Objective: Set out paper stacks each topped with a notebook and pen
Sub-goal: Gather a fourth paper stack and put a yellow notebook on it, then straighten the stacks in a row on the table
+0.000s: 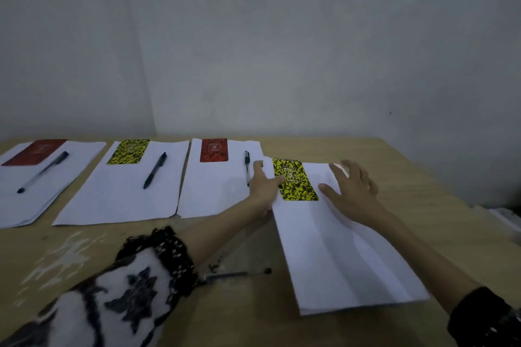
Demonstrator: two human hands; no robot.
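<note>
4 paper stacks on the wooden table (pixel 394 166), and the rightmost paper stack (pixel 344 256) sits skewed, its long axis running near-right to far-left. Left hand (pixel 265 186) grips its far-left edge beside the yellow notebook (pixel 296 179), which lies on the stack's far end, lengthwise with it. Right hand (pixel 352 189) rests flat, fingers spread, on the paper just right of that notebook. A loose pen (pixel 234 275) lies near, left of the stack. The stack's far-left corner overlaps the neighbouring stack (pixel 217 186); bare wood lies to the right.
</note>
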